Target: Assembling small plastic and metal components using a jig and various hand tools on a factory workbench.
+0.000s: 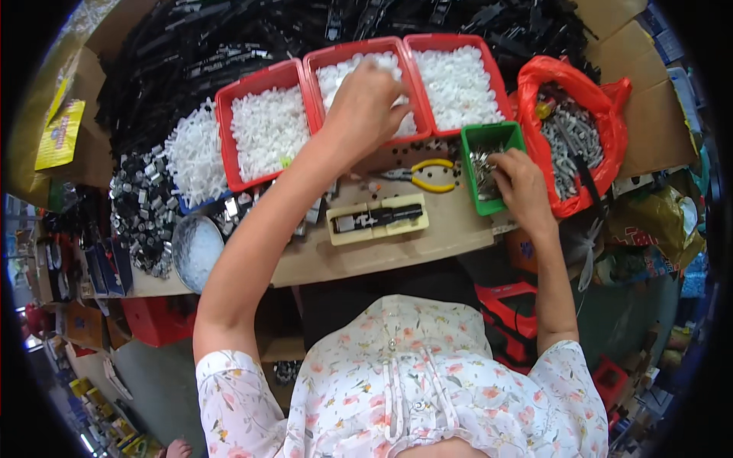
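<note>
half-curled, left fingers (385, 78) are working over white pieces (333, 76), right fingers (504, 161) among metal pieces (481, 169), grips unclear; below them, a black assembly (405, 215) is lying seemingly part-built, unfinished.

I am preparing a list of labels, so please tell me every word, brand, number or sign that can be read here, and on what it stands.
Nothing to quote: no full text reads clearly.
Yellow label at the left: print too small and blurred to read.
Gold crumpled packaging at the right: red lettering, creased, not fully readable.
Green tray and pliers: no writing that I can make out.
</note>
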